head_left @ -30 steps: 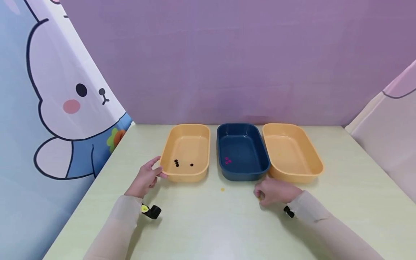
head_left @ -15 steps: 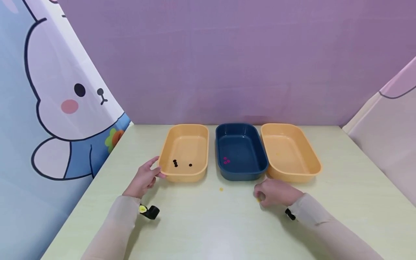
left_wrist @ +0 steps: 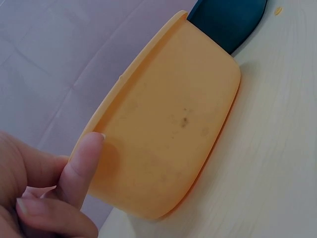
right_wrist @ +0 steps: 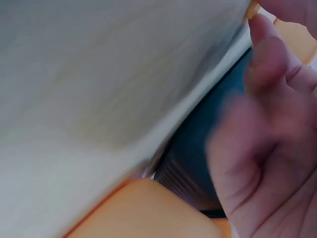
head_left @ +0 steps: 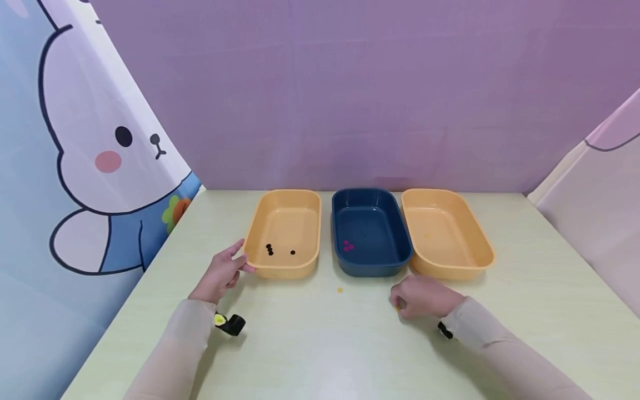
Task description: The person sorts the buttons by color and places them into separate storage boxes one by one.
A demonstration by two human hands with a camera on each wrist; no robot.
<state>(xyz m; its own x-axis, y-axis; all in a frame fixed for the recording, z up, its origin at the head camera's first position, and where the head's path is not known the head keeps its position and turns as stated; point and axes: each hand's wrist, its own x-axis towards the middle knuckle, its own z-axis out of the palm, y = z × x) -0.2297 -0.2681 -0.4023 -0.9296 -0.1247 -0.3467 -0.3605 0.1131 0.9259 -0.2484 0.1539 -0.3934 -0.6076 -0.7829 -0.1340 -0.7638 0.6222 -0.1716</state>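
Observation:
My left hand point(head_left: 220, 276) holds the near left corner of the left orange-yellow plastic tray point(head_left: 282, 273), one finger lying against its outer wall in the left wrist view. Small black pieces point(head_left: 270, 250) lie on that tray's floor. Just in front of the dark blue tray point(head_left: 372, 271), my right hand point(head_left: 425, 297) pinches a small yellow piece point(right_wrist: 252, 9) between thumb and fingertip, low over the table. Another small yellow piece point(head_left: 340, 290) lies on the table between the hands. Inside the blue tray are 3 pink rings point(head_left: 346, 245).
A second orange-yellow tray point(head_left: 452, 271) stands right of the blue one, close against it, with a faint small yellow piece point(head_left: 427, 236) on its floor. The pale table point(head_left: 320, 355) ends at a purple cloth backdrop point(head_left: 320, 100); a printed rabbit cloth point(head_left: 115, 139) hangs at the left.
Both hands keep almost the same place and hold. The whole head view has shifted slightly; the trays and small pieces stay where they were.

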